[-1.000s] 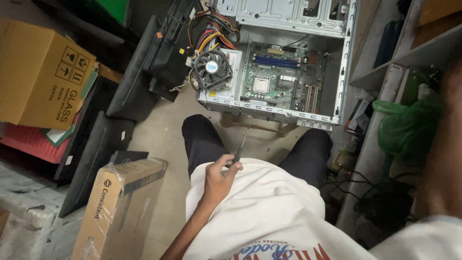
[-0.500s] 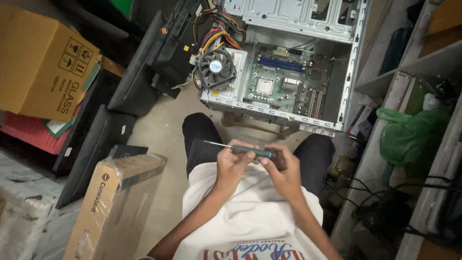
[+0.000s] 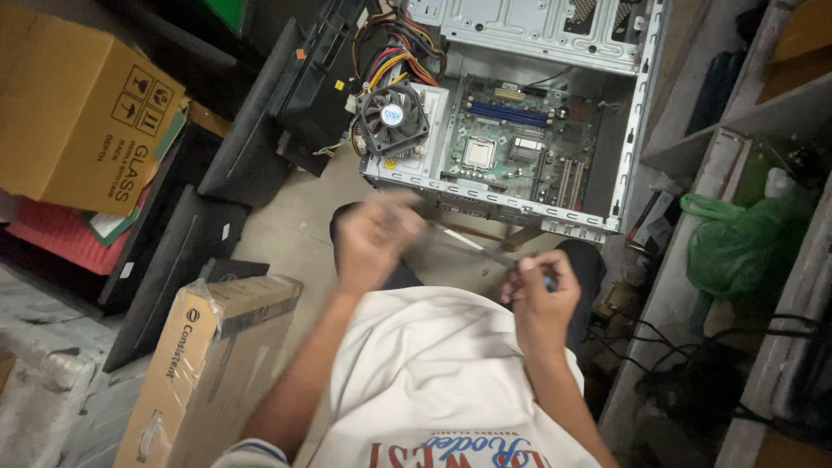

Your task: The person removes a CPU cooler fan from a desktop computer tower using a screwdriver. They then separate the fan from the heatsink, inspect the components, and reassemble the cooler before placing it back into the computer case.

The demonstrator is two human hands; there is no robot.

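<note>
1. Change, left hand [image 3: 374, 238]: half a second ago both hands met on the screwdriver over the lap. The left hand is now off the tool and raised toward the open computer case [image 3: 520, 147]. It is blurred by motion; the fingers appear loosely curled and hold nothing visible.
2. Change, right hand [image 3: 539, 290]: it now has the screwdriver [image 3: 485, 253] alone. The fingers are closed on the handle, and the thin shaft points left and slightly up, toward the front edge of the case. The tool lies between the lap and the case, clear of the board.
3. Judgement: with the tool in one hand and the other free, work on the case interior appears ready to proceed.
4. Far left of the case: a large brown cardboard box [image 3: 82, 113] with black handling symbols and black lettering on its side. A flat red package [image 3: 52, 238] lies beneath it.
5. Left of the case and nearer the person: a long brown carton [image 3: 204, 373] under clear film, with black print on its narrow face.
6. Inside the case: a round fan [image 3: 394, 117] with a blue centre sticker.
7. Right of the case: a green plastic bag [image 3: 737, 247] on grey shelving.
</note>
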